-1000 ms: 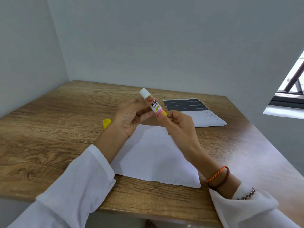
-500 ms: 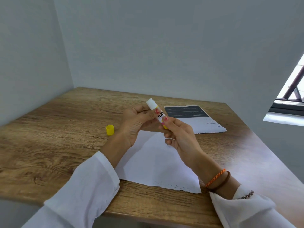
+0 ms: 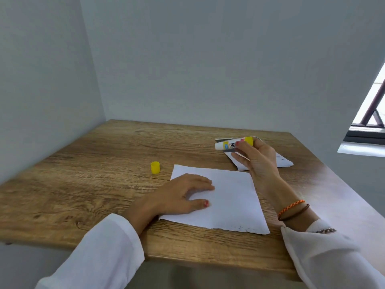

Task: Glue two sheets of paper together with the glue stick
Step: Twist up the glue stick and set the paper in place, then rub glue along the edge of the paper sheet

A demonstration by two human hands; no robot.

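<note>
Fingers [image 3: 244,148] of the right hand [image 3: 258,159] curl round the glue stick [image 3: 233,143], pinching its white barrel near the yellow base, so the tube lies almost level in the air with its uncapped white tip pointing away from the palm. Directly under those fingers lies a printed sheet [image 3: 284,161], white with a dark band, partly hidden by the hand. Fingers of the left hand [image 3: 183,195] are gently spread and nearly straight, resting flat on the plain white sheet [image 3: 233,201], thumb out along its near side. That sheet is smooth, roughly square, with a ragged, speckled near edge. Beyond the left fingertips, just off the paper's corner, a small yellow cylindrical cap [image 3: 155,167] stands upright on the wood-grain table [image 3: 93,174]. Both wrists emerge from loose white sleeves [image 3: 104,247]; braided orange and brown bands [image 3: 292,209] ring the right wrist.
</note>
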